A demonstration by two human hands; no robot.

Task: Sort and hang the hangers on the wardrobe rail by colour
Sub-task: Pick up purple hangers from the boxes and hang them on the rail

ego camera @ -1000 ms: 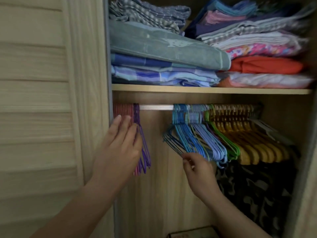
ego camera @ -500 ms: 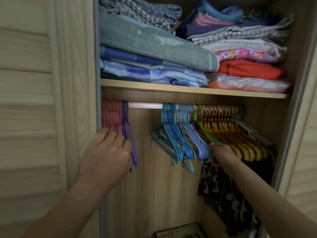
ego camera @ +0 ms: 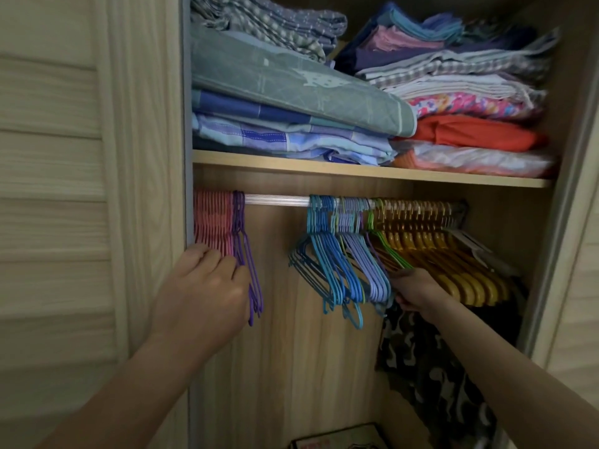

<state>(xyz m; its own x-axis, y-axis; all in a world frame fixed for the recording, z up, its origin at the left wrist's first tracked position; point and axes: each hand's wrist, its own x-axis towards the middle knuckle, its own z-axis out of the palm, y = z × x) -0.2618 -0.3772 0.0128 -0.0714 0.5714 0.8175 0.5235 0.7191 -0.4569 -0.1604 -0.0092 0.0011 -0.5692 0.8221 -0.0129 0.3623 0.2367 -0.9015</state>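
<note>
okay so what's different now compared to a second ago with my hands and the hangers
The right hand moved right, from under the blue hangers to the gap beside the yellow hangers, reaching among them. The left hand curled its fingers against the pink hangers. The purple hangers and the rail stayed put.

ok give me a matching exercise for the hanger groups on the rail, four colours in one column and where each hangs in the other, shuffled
Hangers:
1. pink hangers
2. purple hangers
3. blue hangers
4. yellow hangers

Places on the rail:
A. right end, above the camouflage cloth
B. just right of the bare stretch of rail
C. far left, against the wardrobe side
D. just left of the bare stretch of rail

Pairs: 1-C, 2-D, 3-B, 4-A
</note>
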